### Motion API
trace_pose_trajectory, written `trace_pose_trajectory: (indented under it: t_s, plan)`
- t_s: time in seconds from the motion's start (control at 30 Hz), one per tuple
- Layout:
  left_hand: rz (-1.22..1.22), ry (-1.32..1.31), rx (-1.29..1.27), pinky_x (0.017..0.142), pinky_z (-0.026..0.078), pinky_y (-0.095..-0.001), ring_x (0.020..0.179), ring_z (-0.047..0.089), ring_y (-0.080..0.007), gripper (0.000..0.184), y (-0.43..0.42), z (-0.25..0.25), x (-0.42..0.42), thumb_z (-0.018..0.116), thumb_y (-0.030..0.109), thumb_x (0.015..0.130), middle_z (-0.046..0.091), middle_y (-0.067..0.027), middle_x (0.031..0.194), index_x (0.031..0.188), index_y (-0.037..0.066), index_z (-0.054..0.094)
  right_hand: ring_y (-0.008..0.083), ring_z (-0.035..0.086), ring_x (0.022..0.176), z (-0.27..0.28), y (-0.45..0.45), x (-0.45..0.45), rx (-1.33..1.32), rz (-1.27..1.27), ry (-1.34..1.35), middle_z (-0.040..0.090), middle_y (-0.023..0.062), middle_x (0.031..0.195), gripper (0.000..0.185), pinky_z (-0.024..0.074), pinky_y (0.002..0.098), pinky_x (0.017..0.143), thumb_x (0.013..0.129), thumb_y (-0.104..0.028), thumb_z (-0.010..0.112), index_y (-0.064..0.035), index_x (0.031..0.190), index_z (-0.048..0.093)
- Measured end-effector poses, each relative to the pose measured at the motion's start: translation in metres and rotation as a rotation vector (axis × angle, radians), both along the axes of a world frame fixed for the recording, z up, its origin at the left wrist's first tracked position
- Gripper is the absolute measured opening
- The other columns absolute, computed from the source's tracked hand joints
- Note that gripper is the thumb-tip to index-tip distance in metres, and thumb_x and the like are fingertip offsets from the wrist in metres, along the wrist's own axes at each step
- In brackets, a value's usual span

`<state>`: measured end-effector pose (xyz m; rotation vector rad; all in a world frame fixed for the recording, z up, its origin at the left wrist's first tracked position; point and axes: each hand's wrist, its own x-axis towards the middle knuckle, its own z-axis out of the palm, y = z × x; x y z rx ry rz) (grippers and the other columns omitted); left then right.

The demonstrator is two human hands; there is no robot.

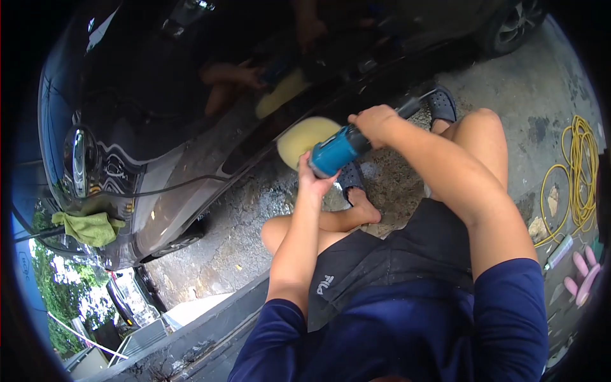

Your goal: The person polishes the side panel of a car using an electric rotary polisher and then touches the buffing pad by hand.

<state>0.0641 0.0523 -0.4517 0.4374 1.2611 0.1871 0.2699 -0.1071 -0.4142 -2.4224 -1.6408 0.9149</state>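
A teal and black polisher (pixel 336 153) with a round yellow foam pad (pixel 304 139) is held between my two hands. My left hand (pixel 315 179) grips the polisher's head end, close behind the pad. Around its black rear handle, my right hand (pixel 377 125) is wrapped. The pad is by the lower side of a dark, glossy car (pixel 165 83), which mirrors the pad and my arms. Whether the pad touches the paint I cannot tell. A cord leaves the handle's end near my dark clog (pixel 442 105).
A green cloth (pixel 89 229) hangs at the car's far left end. Coiled yellow cord (pixel 580 172) lies on the concrete at right, near a pink glove (pixel 583 277). The car's wheel (pixel 514 25) is at top right. A low wall (pixel 210 325) runs along the lower left.
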Motion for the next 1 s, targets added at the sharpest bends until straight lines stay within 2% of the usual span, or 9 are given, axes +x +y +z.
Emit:
trace_pose_trajectory:
  t_s: [0.13,0.2,0.33,0.5,0.63,0.7,0.8,0.93,1.0]
  plan:
    - [-0.106,-0.038,-0.108,0.113,0.042,-0.0614,0.135,0.054,-0.0359,0.052,-0.059,-0.02,0.086,0.056,0.054,0.1,0.057,-0.0118,0.147,0.139,0.02,0.06,0.0343,0.072,0.116,0.004,-0.076,0.069,-0.108,-0.096,-0.003,0.077,0.0145,0.118,0.077,0.0587,0.0451,0.095,0.07,-0.011,0.084,-0.0152,0.142,0.059]
    - [-0.151,-0.025,-0.155,0.114,0.041,-0.0627,0.135,0.053,-0.0358,0.05,-0.092,-0.024,0.129,0.056,0.054,0.099,0.057,-0.0111,0.147,0.138,0.021,0.061,0.0355,0.073,0.114,-0.02,-0.115,0.105,-0.13,-0.181,0.027,0.077,0.0149,0.116,0.077,0.0583,0.046,0.094,0.066,-0.006,0.083,-0.0168,0.139,0.06]
    - [-0.245,-0.013,-0.227,0.114,0.038,-0.0651,0.136,0.051,-0.0353,0.048,-0.154,-0.022,0.208,0.056,0.054,0.099,0.057,-0.0096,0.147,0.136,0.024,0.062,0.0371,0.073,0.113,-0.008,-0.184,0.156,-0.245,-0.396,0.127,0.076,0.0165,0.114,0.091,0.0589,0.0472,0.091,0.058,0.009,0.08,-0.0191,0.142,0.059]
    - [-0.384,0.057,-0.192,0.112,0.04,-0.0647,0.131,0.056,-0.0371,0.052,-0.201,-0.035,0.267,0.057,0.056,0.097,0.062,-0.0099,0.142,0.133,0.019,0.061,0.0378,0.07,0.12,-0.036,-0.242,0.189,-0.312,-0.567,0.169,0.075,0.0184,0.122,0.108,0.0604,0.0458,0.09,0.054,0.015,0.077,-0.0214,0.153,0.052]
    - [-0.391,0.1,-0.19,0.11,0.041,-0.0648,0.129,0.057,-0.0374,0.055,-0.198,-0.05,0.266,0.057,0.058,0.095,0.064,-0.0126,0.139,0.134,0.019,0.061,0.0363,0.069,0.123,-0.07,-0.252,0.183,-0.231,-0.58,0.182,0.073,0.0171,0.129,0.114,0.0595,0.0441,0.094,0.056,0.015,0.077,-0.0213,0.159,0.046]
    - [-0.375,0.102,-0.159,0.11,0.041,-0.0645,0.129,0.058,-0.0372,0.055,-0.188,-0.049,0.253,0.057,0.057,0.095,0.064,-0.012,0.138,0.135,0.019,0.061,0.0361,0.068,0.124,-0.058,-0.236,0.175,-0.221,-0.555,0.217,0.072,0.0166,0.131,0.114,0.0592,0.0435,0.095,0.057,0.014,0.078,-0.0213,0.16,0.044]
    - [-0.344,0.09,-0.1,0.109,0.041,-0.0643,0.128,0.058,-0.0365,0.054,-0.16,-0.048,0.218,0.058,0.056,0.094,0.064,-0.011,0.138,0.134,0.02,0.061,0.0357,0.064,0.13,-0.039,-0.197,0.156,-0.26,-0.463,0.213,0.068,0.0174,0.138,0.105,0.0575,0.0434,0.101,0.062,0.008,0.08,-0.0218,0.157,0.048]
    - [-0.273,0.122,-0.058,0.11,0.04,-0.0647,0.128,0.057,-0.0351,0.05,-0.098,-0.05,0.153,0.06,0.056,0.092,0.064,-0.0094,0.139,0.129,0.022,0.066,0.035,0.063,0.132,-0.042,-0.135,0.104,-0.193,-0.341,0.204,0.068,0.0172,0.137,0.091,0.0524,0.0449,0.108,0.072,-0.002,0.079,-0.0228,0.155,0.05]
    - [-0.217,0.161,-0.065,0.11,0.039,-0.0646,0.128,0.057,-0.0348,0.049,-0.06,-0.053,0.111,0.059,0.057,0.092,0.064,-0.009,0.138,0.126,0.023,0.068,0.0349,0.064,0.131,-0.054,-0.095,0.072,-0.187,-0.281,0.223,0.069,0.0175,0.136,0.091,0.0531,0.0455,0.107,0.071,-0.003,0.08,-0.0226,0.154,0.049]
